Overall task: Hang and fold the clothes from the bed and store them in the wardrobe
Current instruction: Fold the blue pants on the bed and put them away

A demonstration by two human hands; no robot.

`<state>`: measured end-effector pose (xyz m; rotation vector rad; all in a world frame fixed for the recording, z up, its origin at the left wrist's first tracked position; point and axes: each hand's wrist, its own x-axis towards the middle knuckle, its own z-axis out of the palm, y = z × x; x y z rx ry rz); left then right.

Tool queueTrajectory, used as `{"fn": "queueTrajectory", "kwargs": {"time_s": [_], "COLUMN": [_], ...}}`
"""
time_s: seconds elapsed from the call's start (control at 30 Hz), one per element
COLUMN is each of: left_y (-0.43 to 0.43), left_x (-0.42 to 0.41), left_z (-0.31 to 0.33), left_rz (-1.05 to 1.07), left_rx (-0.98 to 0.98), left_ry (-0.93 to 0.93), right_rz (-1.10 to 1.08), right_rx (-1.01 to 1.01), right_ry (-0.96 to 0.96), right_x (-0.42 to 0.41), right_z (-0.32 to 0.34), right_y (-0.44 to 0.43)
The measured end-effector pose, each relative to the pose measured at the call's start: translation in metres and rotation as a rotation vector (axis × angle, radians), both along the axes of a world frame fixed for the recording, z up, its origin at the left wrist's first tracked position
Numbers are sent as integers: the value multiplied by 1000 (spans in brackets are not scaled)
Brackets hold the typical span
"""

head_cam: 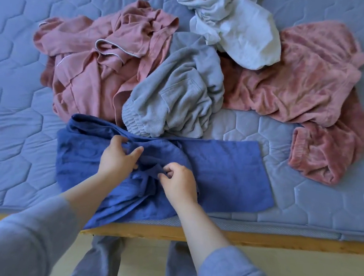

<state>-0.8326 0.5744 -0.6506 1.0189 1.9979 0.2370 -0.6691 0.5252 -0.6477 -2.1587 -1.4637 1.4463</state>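
You see a matt, creased blue woven garment (229,164), nubby grey sweat-cloth garment (176,92), plush velvety pink garment (304,83), thin matt dusty-pink garment (90,69), smooth white cloth (242,32), quilted matt mattress (15,77), smooth wooden bed rail (255,239)

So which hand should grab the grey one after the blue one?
Probably the left hand. It holds the blue garment right beside the grey garment and its stretchy band, while the right hand sits nearer the front edge of the bed, pinching a blue fold.
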Motion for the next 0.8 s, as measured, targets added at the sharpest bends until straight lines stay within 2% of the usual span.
{"fn": "queueTrajectory", "kwargs": {"time_s": [0.1,0.23,0.37,0.5,0.7,0.8], "left_y": [10,22,40,53,57,57], "left_x": [16,53,103,162,243,266], "left_z": [6,19,31,36,19,1], "left_rz": [-16,-40,-228,-341,-527,-637], "left_rx": [32,110,147,151,94,43], "left_ry": [-17,-184,-252,-308,-345,-260], "right_rz": [-86,-241,-370,-560,-765,-780], "right_rx": [65,153,203,187,131,114], "right_ry": [17,-12,-87,-20,9,-17], "right_x": [18,69,121,155,199,211], "right_z": [3,14,18,17,6,0], "right_y": [-7,-24,-41,-55,-81,-90]}}
